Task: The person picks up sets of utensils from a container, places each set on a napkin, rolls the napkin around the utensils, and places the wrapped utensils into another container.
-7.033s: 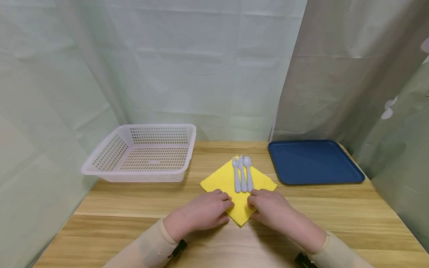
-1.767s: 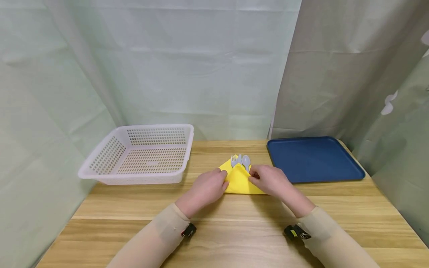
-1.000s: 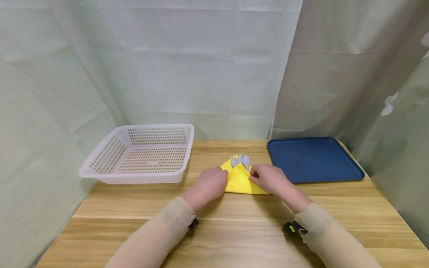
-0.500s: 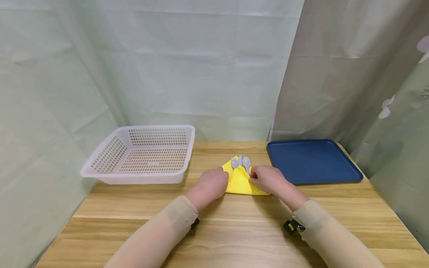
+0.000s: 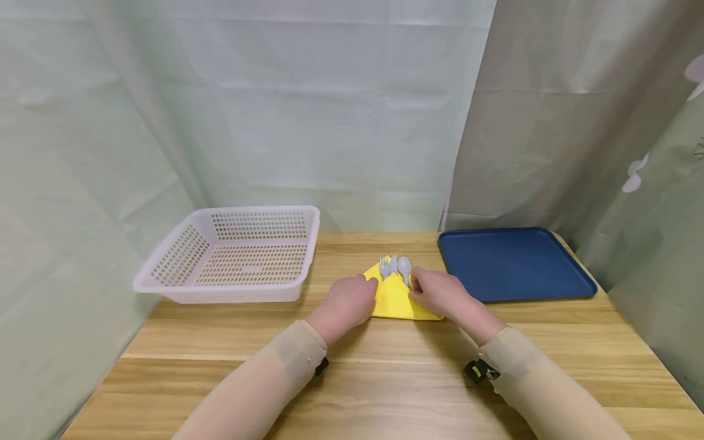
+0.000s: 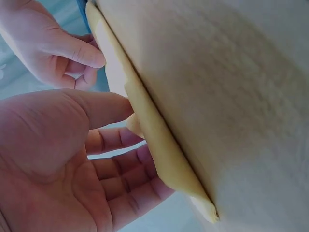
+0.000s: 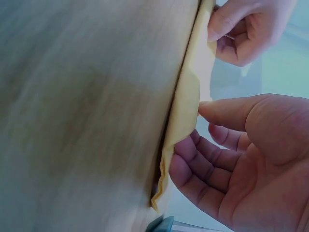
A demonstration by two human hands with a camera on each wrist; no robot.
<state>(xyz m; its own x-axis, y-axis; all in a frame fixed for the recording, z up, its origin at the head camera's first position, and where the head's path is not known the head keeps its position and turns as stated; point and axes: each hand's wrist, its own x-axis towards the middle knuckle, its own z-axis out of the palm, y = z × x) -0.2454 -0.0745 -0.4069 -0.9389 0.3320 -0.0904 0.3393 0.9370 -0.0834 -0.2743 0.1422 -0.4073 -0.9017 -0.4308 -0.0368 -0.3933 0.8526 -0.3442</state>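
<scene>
Basket at counter far left, blue tray far right, fabric sheets hung behind and at both sides. Yellow napkin lies mid-counter between basket and tray, with fork, knife and spoon on it, heads poking out the far side, handles under the folded flap. From the head view the left hand blocks the napkin's left side; the right hand hides its right part and the tray's near-left corner.

Basket: white perforated plastic, sloped walls. Tray: smooth, shallow, rounded corners. Napkin: soft cloth, bent edges visible in both wrist views. Cutlery: pale grey, looks like plastic. Counter: striped wood grain. Sheets: creased, pale green, one grey-brown panel.

Fingers: both sets bent and nearly closed, thumb and fingers pinching napkin edges, left and right; exact contact of the left fingertips is hidden in the head view.

Vs 7 s ago: napkin was a flat diamond, handles fully exposed, hands down by the near corner. Now that corner is folded up over the handles, hands further forward. Basket and tray about where they were.
</scene>
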